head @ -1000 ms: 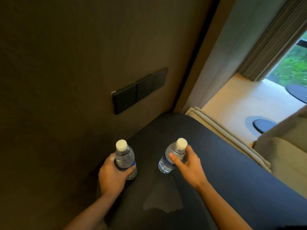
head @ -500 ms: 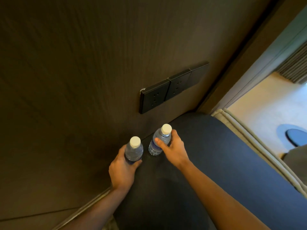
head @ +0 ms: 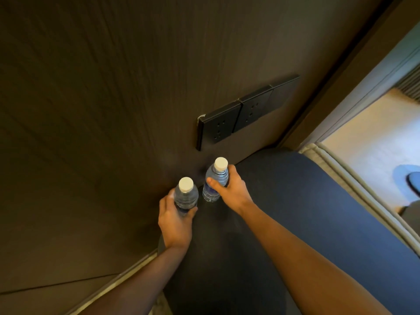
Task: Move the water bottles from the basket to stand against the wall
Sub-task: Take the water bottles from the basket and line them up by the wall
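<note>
— So, from the left: what is on that side?

— Mostly the dark wood-grain wall. Low against it, the left hand is wrapped around the body of the left bottle, fingers on the wall side and thumb on the near side, pressed onto the plastic. That bottle stands upright with its white cap on top, close to the wall on the dark counter.

— And next to it?

— The right bottle, just beside the first, a narrow gap between them. It leans slightly, its cap towards the wall. Whether it touches the wall I cannot tell.

— Is anyone holding it?

— Yes, the right hand grips it high up, thumb across the front below the neck, the other fingers curled round the far side.

— Anything above them?

— A row of black wall sockets set into the wall, up and to the right of the bottles.

— Further right?

— The counter runs to a pale padded edge, and beyond that lies a light floor.
</note>
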